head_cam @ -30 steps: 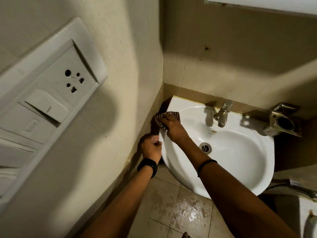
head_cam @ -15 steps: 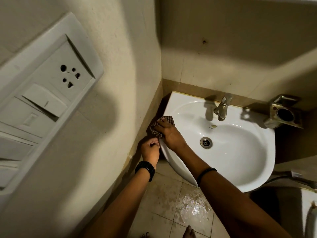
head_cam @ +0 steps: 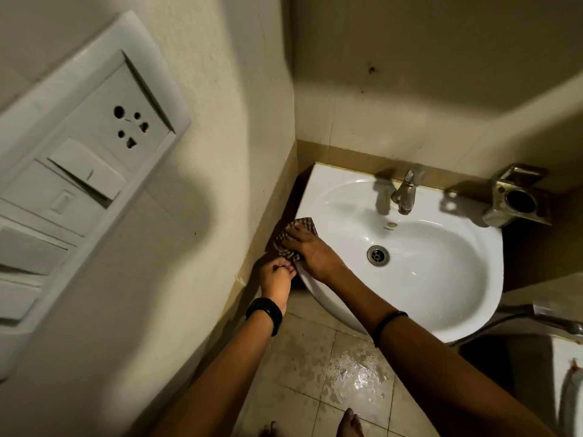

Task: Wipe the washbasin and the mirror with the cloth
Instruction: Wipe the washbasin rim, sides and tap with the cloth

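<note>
A white washbasin (head_cam: 441,279) is fixed in the corner, with a metal tap (head_cam: 405,193) at its back and a drain (head_cam: 378,255) in the bowl. My right hand (head_cam: 310,250) presses a brown checked cloth (head_cam: 291,239) onto the basin's left rim. My left hand (head_cam: 276,277), with a black watch on its wrist, is curled in a fist against the basin's outer left edge just below the cloth. Whether it pinches the cloth or the rim is unclear. The mirror is out of view.
A white switch and socket panel (head_cam: 82,171) is on the left wall. A metal holder (head_cam: 517,200) is mounted right of the tap. The tiled floor (head_cam: 356,370) below has a wet patch. A hose (head_cam: 536,316) runs at the right. My bare toes (head_cam: 348,421) show at the bottom.
My right hand has slid the cloth along the left rim from the back corner toward the front. The left hand stayed by the basin's edge. The view tilted down, losing the mirror.
</note>
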